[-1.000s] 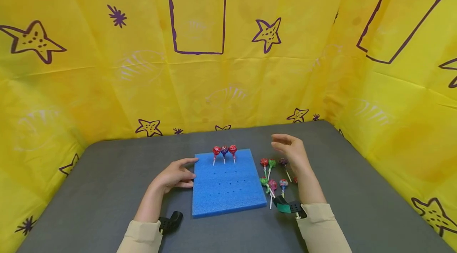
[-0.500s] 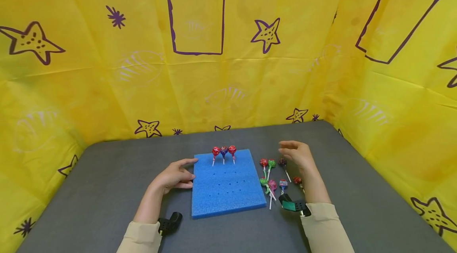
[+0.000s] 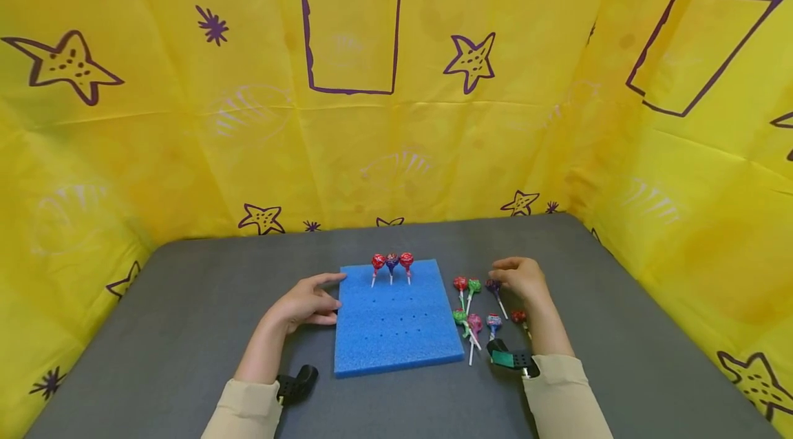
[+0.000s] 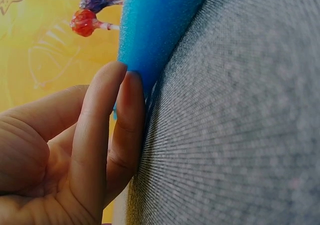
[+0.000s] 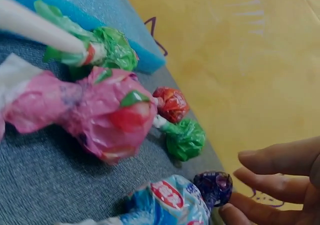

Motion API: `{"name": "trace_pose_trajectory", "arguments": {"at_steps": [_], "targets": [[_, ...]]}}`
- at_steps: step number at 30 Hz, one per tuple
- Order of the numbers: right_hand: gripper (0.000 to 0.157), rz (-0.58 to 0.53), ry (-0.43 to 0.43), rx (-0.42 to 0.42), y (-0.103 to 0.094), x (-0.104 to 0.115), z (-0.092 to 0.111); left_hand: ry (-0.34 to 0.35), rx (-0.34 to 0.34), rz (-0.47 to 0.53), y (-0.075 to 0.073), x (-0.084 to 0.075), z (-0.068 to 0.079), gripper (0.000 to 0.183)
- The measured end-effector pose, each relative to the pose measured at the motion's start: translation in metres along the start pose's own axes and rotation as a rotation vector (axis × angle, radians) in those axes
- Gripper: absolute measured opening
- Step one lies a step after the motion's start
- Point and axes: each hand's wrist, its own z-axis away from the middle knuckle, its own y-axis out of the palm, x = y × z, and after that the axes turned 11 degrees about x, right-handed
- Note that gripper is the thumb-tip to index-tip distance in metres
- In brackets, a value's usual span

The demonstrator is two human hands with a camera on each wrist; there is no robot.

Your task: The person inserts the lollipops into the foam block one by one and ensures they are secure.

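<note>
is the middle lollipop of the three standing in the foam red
No, the middle lollipop has a dark purple wrapper, standing in the blue foam between two red lollipops.

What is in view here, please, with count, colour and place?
foam: one, blue, on the table
standing lollipops: three, two red, one purple, in the foam
loose lollipops: seven, two red, two green, one each purple, pink, blue, right of the foam
table: one, grey, under the foam
cloth: count unclear, yellow with purple drawings, behind and beside the table
wrist cameras: two, black, on the wrists
sleeves: two, beige, on the arms
left hand: one, touching the foam's left edge
right hand: one, by the loose purple lollipop
</note>
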Motion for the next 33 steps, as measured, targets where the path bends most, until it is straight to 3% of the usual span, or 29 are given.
{"name": "trace_pose_trajectory", "arguments": {"at_steps": [13,33], "targets": [[0.039,0.024,0.057,0.075,-0.0064,-0.0043,-0.0009,0.008,0.001,0.007,-0.0002,-0.0008,0.0005,0.064],[0.035,0.076,0.043,0.046,0.0016,-0.0077,-0.003,0.006,-0.004,0.011,0.0007,0.0009,0.0008,0.063]]}}
